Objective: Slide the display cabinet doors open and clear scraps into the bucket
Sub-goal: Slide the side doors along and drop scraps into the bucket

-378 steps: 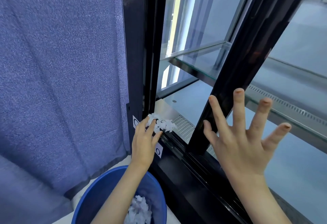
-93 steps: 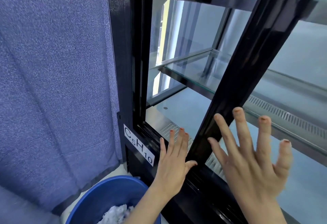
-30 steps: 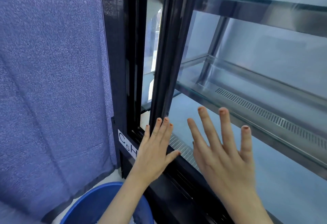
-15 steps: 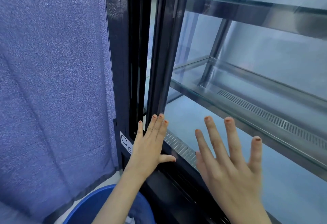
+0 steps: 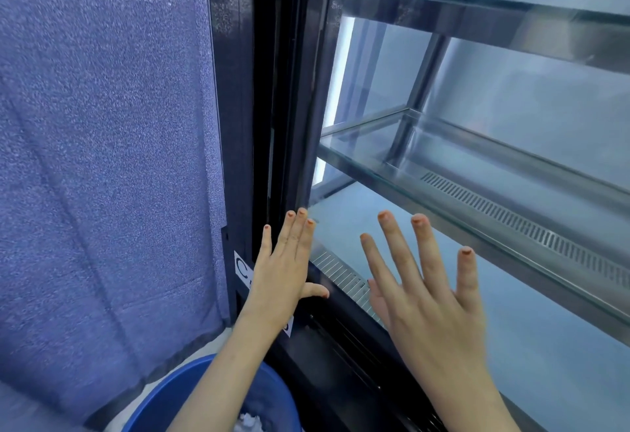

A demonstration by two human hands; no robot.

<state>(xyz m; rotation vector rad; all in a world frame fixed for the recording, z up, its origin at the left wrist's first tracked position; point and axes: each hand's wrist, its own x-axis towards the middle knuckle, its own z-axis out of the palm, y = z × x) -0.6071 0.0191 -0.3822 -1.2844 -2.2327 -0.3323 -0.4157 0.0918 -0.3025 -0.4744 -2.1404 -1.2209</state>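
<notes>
The black-framed sliding glass door (image 5: 308, 97) of the display cabinet stands almost against the cabinet's left post (image 5: 235, 90), with only a thin gap left. My left hand (image 5: 284, 268) lies flat with fingers together against the door's lower left edge. Spread flat on the glass pane to the right is my right hand (image 5: 419, 298), holding nothing. A blue bucket (image 5: 163, 401) sits on the floor below my left forearm, with white scraps (image 5: 250, 423) showing inside it.
A blue fabric partition (image 5: 102, 158) fills the left side. Behind the glass are two glass shelves (image 5: 443, 172), a slotted metal vent (image 5: 341, 274) and the cabinet floor (image 5: 344, 206). A white label (image 5: 242, 266) is stuck on the post, partly behind my left hand.
The sliding door has travelled left, from wide open to almost shut against the post. Both hands moved left with it. Earlier my left hand swept scraps off the sill.
</notes>
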